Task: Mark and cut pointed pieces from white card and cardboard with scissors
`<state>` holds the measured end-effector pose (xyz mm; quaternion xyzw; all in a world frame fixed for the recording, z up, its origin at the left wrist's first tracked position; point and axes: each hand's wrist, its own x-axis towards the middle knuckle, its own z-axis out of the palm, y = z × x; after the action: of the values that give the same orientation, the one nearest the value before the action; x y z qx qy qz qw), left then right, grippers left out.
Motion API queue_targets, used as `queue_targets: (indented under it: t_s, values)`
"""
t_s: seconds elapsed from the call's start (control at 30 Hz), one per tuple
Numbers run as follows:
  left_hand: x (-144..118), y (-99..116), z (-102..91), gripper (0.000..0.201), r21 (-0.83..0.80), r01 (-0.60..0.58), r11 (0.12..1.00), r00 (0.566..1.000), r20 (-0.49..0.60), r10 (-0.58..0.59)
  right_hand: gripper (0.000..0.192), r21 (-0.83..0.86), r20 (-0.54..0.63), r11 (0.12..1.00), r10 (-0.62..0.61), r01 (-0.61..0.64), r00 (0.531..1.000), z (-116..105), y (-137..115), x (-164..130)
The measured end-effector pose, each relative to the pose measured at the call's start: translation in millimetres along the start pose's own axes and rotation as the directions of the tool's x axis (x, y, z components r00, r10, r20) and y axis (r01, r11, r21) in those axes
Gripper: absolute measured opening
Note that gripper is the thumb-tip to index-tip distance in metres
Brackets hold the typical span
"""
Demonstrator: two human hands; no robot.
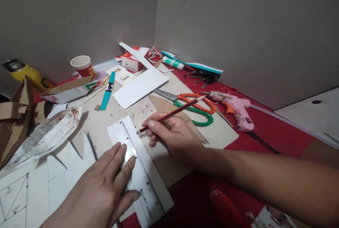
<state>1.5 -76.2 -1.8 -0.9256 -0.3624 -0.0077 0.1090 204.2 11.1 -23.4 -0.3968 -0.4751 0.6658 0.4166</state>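
My left hand (106,178) lies with its fingers stretched over a clear plastic ruler (135,171), pressing on it. Beneath the ruler is a strip of white card (156,175), whose right margin shows along the ruler's edge. Between the fingertips of my right hand (172,132) is a red and black pencil (172,114), held at a slant. Its lower end is near the ruler's far right edge, while the pale sharpened end points up to the right. Scissors (194,106) with orange and green handles lie just beyond my right hand.
A pink glue gun (235,108) lies to the right, its cord trailing off. White card (141,87) covers part of the scissors' blades. Further left are a paper cup (82,66), a yellow bottle (31,76), cut cardboard (16,118) and a teal strip (107,94). Grey walls stand behind.
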Motion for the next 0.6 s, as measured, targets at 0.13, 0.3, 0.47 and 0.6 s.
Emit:
queue_targets:
  t_s: [0.13, 0.3, 0.47, 0.6]
  values:
    - [-1, -1, -0.4, 0.051, 0.011, -0.002, 1.000, 1.000, 0.027, 0.002, 0.036, -0.070, 0.040, 0.997, 0.035, -0.032, 0.999, 0, -1, -1]
    - [0, 1, -3.0, 0.049, 0.008, 0.017, 1.000, 0.999, 0.032, -0.017, 0.046, -0.070, 0.114, 0.995, 0.079, -0.072, 0.990, -3, -14, -4]
    - [1, 1, -1.9, 0.046, -0.020, 0.001, 1.000, 1.000, -0.003, -0.001, 0.083, -0.134, 0.131, 0.990, -0.014, 0.031, 0.991, -10, -28, -8]
    - [1, -1, 2.0, 0.049, -0.043, -0.012, 0.999, 1.000, -0.024, 0.011, 0.030, -0.120, 0.179, 0.979, -0.141, 0.163, 0.974, -16, -34, -10]
